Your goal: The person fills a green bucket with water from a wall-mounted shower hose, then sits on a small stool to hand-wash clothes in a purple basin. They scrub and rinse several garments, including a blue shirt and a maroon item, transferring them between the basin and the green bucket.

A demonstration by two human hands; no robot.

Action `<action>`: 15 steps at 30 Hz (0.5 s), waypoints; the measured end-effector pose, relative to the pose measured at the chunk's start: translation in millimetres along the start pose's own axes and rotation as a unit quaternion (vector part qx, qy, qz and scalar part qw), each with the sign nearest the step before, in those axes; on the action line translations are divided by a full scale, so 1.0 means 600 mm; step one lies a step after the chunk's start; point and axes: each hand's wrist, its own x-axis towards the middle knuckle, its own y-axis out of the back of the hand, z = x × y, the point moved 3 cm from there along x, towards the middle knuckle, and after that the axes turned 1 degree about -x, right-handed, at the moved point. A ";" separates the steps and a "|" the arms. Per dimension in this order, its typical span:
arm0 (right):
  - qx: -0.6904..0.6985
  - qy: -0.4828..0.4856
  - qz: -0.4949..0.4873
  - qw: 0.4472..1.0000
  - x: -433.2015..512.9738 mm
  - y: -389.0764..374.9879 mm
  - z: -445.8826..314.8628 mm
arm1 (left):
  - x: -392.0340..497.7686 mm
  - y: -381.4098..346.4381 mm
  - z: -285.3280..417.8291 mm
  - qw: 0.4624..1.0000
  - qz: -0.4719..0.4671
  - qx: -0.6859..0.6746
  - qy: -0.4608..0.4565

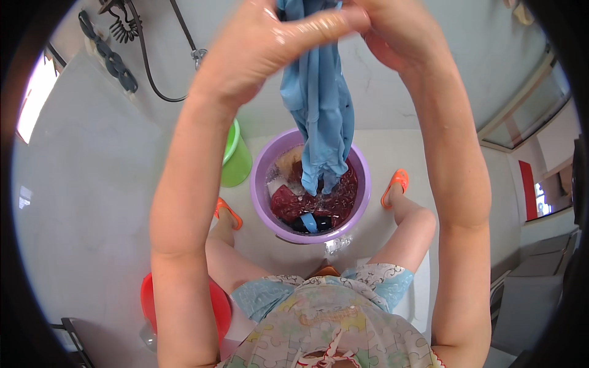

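A wet blue garment (322,101) hangs from both hands, its lower end reaching down over a purple plastic tub (261,209). My left hand (285,32), wet and shiny, grips the upper part of the cloth. My right hand (391,27) closes on it from the other side, close to the left thumb. The top of the garment and most fingertips are cut off by the picture's upper edge. Inside the tub, dark red cloth (290,202) lies in sudsy water beside a tan piece (290,161) and a black item with a blue band (308,222).
A green bucket (238,163) stands left of the tub, and a red basin (222,306) sits at lower left. Orange slippers (401,179) flank the tub. A black shower hose (146,69) hangs on the wall. At right are a framed glass panel (529,103) and a grey box (529,294).
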 end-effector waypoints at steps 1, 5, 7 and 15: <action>0.016 0.029 -0.069 0.997 -0.006 -0.001 0.022 | -0.002 0.000 -0.019 0.997 -0.003 0.067 -0.031; -0.137 0.010 -0.026 0.990 -0.060 0.033 0.223 | -0.079 -0.036 -0.234 0.986 0.066 0.155 -0.009; -0.413 -0.047 -0.033 0.909 -0.130 0.042 0.357 | -0.159 -0.064 -0.386 0.967 0.062 0.165 0.187; -0.510 -0.456 -0.217 0.697 -0.381 0.019 0.717 | -0.477 -0.155 -0.716 0.770 -0.143 0.370 0.499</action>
